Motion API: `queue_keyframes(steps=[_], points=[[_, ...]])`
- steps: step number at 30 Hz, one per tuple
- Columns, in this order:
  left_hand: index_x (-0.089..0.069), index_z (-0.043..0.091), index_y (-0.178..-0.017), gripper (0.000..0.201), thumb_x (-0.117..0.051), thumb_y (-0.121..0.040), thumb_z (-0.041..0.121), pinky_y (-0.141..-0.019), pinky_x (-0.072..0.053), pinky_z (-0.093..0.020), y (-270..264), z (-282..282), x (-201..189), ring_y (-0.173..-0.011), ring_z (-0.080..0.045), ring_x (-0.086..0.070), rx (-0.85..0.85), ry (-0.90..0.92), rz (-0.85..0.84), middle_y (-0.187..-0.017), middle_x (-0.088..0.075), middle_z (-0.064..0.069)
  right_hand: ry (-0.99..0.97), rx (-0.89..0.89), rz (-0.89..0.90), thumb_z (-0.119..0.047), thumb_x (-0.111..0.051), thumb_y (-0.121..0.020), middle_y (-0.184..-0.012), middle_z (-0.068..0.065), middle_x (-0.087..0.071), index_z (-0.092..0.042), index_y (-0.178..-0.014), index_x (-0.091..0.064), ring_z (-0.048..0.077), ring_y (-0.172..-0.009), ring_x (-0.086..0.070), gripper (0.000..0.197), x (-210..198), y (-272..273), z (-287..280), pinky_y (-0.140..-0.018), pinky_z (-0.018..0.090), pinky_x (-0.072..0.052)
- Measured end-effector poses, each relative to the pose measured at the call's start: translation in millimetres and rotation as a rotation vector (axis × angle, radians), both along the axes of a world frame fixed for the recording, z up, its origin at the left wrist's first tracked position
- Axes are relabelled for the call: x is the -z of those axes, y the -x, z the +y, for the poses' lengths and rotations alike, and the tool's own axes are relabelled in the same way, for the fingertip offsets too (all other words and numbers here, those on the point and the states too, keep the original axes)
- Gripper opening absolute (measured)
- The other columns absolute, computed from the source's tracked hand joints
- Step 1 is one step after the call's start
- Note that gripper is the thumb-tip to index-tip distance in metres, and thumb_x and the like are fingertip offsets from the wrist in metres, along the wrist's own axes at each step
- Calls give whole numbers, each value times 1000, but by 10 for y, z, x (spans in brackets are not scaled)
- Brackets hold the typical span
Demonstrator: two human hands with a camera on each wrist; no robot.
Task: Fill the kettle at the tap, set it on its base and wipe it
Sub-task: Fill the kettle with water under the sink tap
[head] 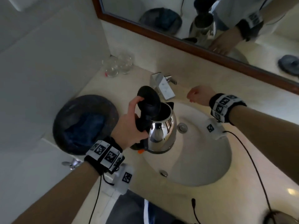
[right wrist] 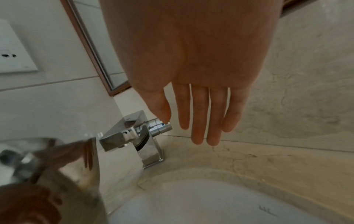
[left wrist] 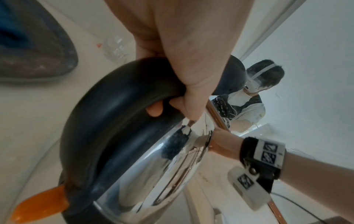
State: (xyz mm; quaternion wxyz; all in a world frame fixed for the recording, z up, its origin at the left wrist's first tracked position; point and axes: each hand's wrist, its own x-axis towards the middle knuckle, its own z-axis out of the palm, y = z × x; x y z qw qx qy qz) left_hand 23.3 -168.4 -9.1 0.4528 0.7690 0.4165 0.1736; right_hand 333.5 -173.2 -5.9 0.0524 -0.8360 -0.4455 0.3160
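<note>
beige stone counter, oval basin, wood-framed mirror

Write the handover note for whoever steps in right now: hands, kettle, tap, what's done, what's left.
Left hand grips the kettle by its black handle, lid open, held over the sink just below the tap.
Right hand is open, fingers straight, thumb tip at the tap's side knob; no firm grip yet.
Done: kettle brought to the tap.
No water seen running. Left: fill, set on base, wipe. The base is not clearly in view.
</note>
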Motion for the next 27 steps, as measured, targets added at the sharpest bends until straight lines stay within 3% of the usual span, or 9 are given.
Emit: queue_keyframes(steps=[3,6,8,10,13,16,18,20,27], points=[[-17,46,-135,100,-78,-65,9,-60,-58,-43,-125,-142,216,-60,-18,-67,-17,2,21,-68,-67,-5,38,-24,-76,-43,-59,-87,-111,10,-69,-17,-114,-62,30,-103,-63,38,102,-6,236,-96,43,-50],[-17,47,-133,98,-77,-64,11,-58,-55,-34,-270,-202,471,-60,-13,-64,-50,29,56,-68,-65,-1,6,-19,-49,-45,-52,-92,-112,13,-68,-11,-121,-56,31,-102,-65,46,184,25,479,-92,43,-52],[-18,47,-134,98,-77,-62,15,-58,-47,-18,-372,-167,629,-63,-7,-61,-76,63,48,-82,-64,1,-29,-47,-7,-45,-44,-96,-98,10,-71,-8,-112,-60,27,-86,-69,42,226,77,625,-77,34,-55],[-19,47,-134,99,-78,-61,18,-60,-39,-10,-482,-83,724,-66,-5,-58,-83,64,42,-93,-62,-1,-67,-98,0,-43,-37,-99,-74,2,-69,-12,-85,-61,19,-65,-65,42,272,123,750,-67,28,-49],[-17,48,-132,100,-79,-62,16,-60,-45,-18,-628,65,758,-64,-7,-60,-107,56,18,-82,-61,3,-84,-164,-40,-35,-32,-102,-62,-1,-63,-18,-62,-48,16,-53,-57,46,302,149,867,-75,33,-51],[-15,47,-133,100,-79,-65,12,-61,-55,-34,-703,199,744,-61,-16,-64,-128,47,23,-69,-66,-1,-68,-234,-103,-28,-34,-102,-80,12,-70,-9,-74,-58,22,-58,-58,41,325,124,891,-76,35,-52],[-16,46,-133,99,-78,-65,11,-61,-56,-33,-722,270,729,-60,-16,-65,-134,39,6,-67,-66,-3,-58,-261,-139,-23,-38,-101,-91,18,-71,-2,-91,-64,31,-77,-65,35,343,100,907,-76,35,-50],[-17,45,-134,98,-79,-65,11,-60,-56,-32,-746,328,711,-59,-15,-65,-119,28,-10,-66,-66,-4,-40,-283,-158,-19,-41,-100,-95,20,-69,-5,-89,-63,34,-89,-65,28,373,46,943,-71,32,-45],[-20,47,-133,97,-79,-66,10,-57,-55,-25,-798,383,727,-57,-12,-64,-100,48,-34,-64,-66,-3,16,-280,-175,-19,-44,-99,-80,15,-62,-11,-79,-54,28,-74,-57,24,420,-79,1069,-66,29,-40]])
